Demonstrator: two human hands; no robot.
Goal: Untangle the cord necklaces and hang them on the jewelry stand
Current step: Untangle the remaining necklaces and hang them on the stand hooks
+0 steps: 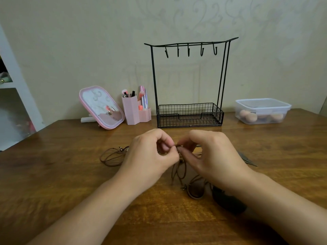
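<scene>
- The left hand (150, 152) and the right hand (210, 154) meet above the middle of the tabletop (70, 174), fingertips almost touching.
- Both hands have their fingers curled, and each pinches the same short stretch of brown cord between thumb and forefinger.
- The cord necklaces (178, 172) are a brown tangle: strands drop from the pinch to the wood just below the hands and run into a coil with a small metal clasp under the right wrist.
- A further loop of cord (111, 156) lies flat on the tabletop just left of the left hand; its far end goes behind that hand, so whether it joins the tangle cannot be told.
- The jewelry stand (190, 82), black wire with a row of bare hooks on its top bar and a mesh basket at its base, stands upright at the far edge of the tabletop, beyond the hands.
- Left of the stand along the far edge sit a pink brush holder (135, 112) and a tilted pink-framed mirror (101, 106).
- Near the far right corner sits a clear lidded box (262, 111) with peach sponges inside.
- A dark object (228, 200) lies partly hidden under the right forearm.
</scene>
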